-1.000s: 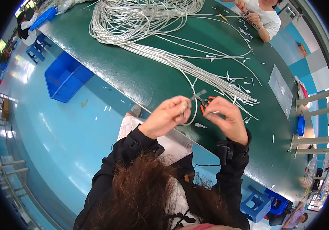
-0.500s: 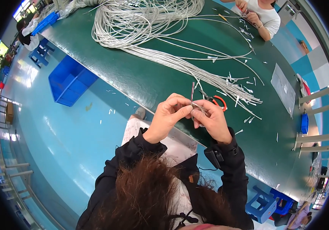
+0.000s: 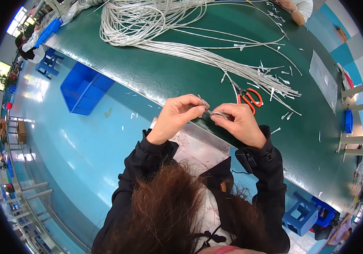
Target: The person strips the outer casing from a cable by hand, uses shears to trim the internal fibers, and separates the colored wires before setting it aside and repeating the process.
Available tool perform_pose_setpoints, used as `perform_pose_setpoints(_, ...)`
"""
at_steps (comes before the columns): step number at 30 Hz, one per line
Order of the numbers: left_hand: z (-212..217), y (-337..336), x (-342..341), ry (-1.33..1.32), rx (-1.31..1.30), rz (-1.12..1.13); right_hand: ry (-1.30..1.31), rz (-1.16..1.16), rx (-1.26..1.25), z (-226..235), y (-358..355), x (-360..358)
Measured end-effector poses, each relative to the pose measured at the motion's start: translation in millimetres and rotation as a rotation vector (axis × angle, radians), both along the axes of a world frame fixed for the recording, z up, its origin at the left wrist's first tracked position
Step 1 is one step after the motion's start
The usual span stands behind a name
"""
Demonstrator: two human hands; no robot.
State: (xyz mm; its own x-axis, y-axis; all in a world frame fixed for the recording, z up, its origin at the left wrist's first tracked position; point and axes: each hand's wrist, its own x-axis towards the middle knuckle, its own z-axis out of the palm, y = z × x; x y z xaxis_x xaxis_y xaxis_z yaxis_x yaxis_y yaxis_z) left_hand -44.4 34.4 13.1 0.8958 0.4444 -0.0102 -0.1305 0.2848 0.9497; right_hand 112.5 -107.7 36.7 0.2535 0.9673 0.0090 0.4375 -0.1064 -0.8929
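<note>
Over the table's near edge, my left hand (image 3: 177,118) pinches the thin wire ends of a cable (image 3: 209,111) between thumb and forefinger. My right hand (image 3: 241,125) grips the same cable close by, thumb pressed on top; the part inside the palm is hidden. Just beyond my right hand lie cutting pliers (image 3: 249,98) with orange-red handles, their jaws pointing away from me. A long bundle of grey-white cables (image 3: 215,60) stretches from a loose coil at the far side to its fanned ends beyond the pliers.
White scraps (image 3: 285,80) are scattered on the green table (image 3: 147,80) near the cable ends. A clear plastic bag (image 3: 323,80) lies at the right. Across the table a co-worker's arm (image 3: 297,10) shows. A blue bin (image 3: 86,86) stands on the floor, left; blue stools (image 3: 300,213) at lower right.
My hands have drawn slightly apart, the left moving left and up, the right turning flatter. The wire end now leans left instead of standing upright. The whole view has shifted.
</note>
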Motion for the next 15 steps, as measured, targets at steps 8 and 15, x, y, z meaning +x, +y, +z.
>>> perform_pose_setpoints(8,-5,0,-2,0.063,0.009,0.010,-0.142,-0.014,0.151,-13,1,-5)
perform_pose_setpoints(15,-9,-3,-2,0.073,0.035,0.061,-0.216,-0.014,0.178,-11,1,-5)
